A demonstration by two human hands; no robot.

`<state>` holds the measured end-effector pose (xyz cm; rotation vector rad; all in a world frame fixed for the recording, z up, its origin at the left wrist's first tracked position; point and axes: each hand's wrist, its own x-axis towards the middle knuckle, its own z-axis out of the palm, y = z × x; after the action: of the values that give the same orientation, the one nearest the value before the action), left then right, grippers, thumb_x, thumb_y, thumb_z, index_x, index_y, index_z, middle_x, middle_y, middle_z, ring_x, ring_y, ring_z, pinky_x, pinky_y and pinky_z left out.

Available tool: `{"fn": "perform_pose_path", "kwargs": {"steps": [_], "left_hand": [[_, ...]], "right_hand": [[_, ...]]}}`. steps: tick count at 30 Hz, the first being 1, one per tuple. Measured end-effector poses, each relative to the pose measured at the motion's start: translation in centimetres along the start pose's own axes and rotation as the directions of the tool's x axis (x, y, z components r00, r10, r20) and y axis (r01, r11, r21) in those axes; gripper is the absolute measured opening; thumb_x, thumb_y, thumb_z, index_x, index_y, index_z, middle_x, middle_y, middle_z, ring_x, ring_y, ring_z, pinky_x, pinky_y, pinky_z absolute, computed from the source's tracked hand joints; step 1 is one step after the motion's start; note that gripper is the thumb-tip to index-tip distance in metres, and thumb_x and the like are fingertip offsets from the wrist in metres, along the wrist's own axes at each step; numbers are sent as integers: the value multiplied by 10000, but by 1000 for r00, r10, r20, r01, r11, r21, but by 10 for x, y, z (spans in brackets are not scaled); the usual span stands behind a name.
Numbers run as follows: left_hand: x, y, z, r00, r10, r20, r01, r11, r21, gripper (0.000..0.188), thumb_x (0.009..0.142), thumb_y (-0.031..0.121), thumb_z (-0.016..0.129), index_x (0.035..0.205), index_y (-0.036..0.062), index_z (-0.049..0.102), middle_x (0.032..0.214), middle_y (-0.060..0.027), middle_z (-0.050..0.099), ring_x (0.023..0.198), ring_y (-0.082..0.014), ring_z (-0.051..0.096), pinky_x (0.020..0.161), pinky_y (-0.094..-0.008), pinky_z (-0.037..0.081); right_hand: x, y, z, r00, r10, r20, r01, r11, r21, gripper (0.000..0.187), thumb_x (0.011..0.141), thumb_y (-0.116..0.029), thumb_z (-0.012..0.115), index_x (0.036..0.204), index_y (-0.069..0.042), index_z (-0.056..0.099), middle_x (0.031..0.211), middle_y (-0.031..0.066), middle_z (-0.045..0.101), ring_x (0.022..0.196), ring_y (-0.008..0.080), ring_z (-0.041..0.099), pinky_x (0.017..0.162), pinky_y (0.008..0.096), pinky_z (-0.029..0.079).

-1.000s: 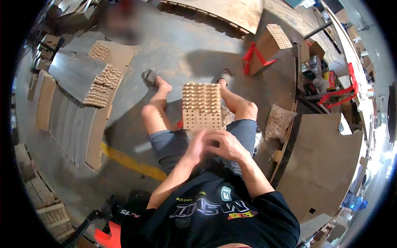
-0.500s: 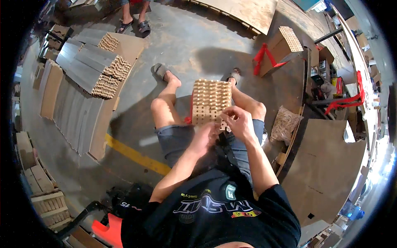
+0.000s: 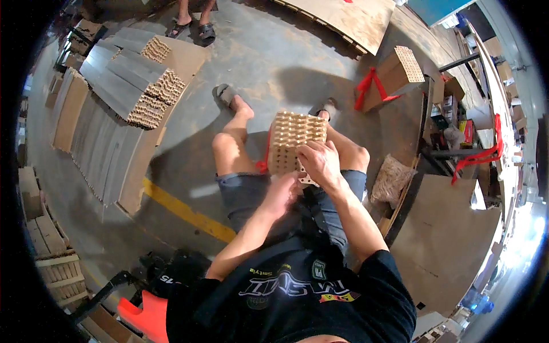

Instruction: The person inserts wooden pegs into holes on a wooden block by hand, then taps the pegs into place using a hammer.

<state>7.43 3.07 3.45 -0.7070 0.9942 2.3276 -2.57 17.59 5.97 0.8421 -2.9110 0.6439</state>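
Note:
Between my knees stands a bundle of wooden strips (image 3: 284, 154) with drilled holes in the end faces. Rows of wooden dowels (image 3: 303, 130) stick out of its upper part, while the holes nearer me hold none. My right hand (image 3: 319, 163) is over the near right part of the bundle, fingers bent and pressed together; whatever they pinch is hidden. My left hand (image 3: 280, 194) is just below the bundle's near edge, its fingers smeared by motion. A pale strip with holes shows between the two hands.
A plastic bag (image 3: 392, 182) full of small wooden pieces lies right of my knee. Grey boards (image 3: 123, 80) are stacked at left. Another bundle (image 3: 394, 77) with red straps stands at far right. A cardboard sheet (image 3: 449, 240) lies at right. A person's sandalled feet (image 3: 194, 28) show at far left.
My right hand has shifted up and left over the holes, and its fingers have closed together more. My left hand stays near the bundle's near edge. The view has shifted slightly.

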Motion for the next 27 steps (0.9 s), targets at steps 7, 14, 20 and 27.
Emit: {"fn": "perform_pose_path", "kwargs": {"steps": [7,14,20,27], "left_hand": [[-2,14,17,999,-33,-41,32,999,-30,358,1035,347,565,1191,52,693,782,70,556,623,-39,472,520,-209,347],[-7,5,-1,999,35,-15,-36,999,-28,390,1027,410,568,1196,81,693,740,81,537,532,-19,406,449,-216,254],[-12,-2,-10,1000,16,16,-15,997,-75,409,1042,440,489,1170,105,687,745,85,536,533,-19,399,450,-213,244],[-4,-5,4,996,-51,-67,50,999,-14,378,1040,426,476,1090,109,676,855,76,592,601,-23,465,470,-200,285]], "right_hand": [[12,-4,-5,983,25,180,-27,1000,10,118,813,-134,642,897,-111,722,873,64,726,918,284,677,823,443,454],[18,-8,-6,979,47,199,-59,997,54,132,859,-195,673,904,-91,741,851,124,728,879,329,697,833,451,525],[-17,-13,-44,952,100,288,-212,897,387,224,857,-196,783,1019,-43,767,902,121,753,833,231,725,760,352,568],[-36,-41,-52,951,91,295,-238,825,512,224,848,-159,679,1014,-18,733,998,166,736,930,281,713,838,382,546]]}}
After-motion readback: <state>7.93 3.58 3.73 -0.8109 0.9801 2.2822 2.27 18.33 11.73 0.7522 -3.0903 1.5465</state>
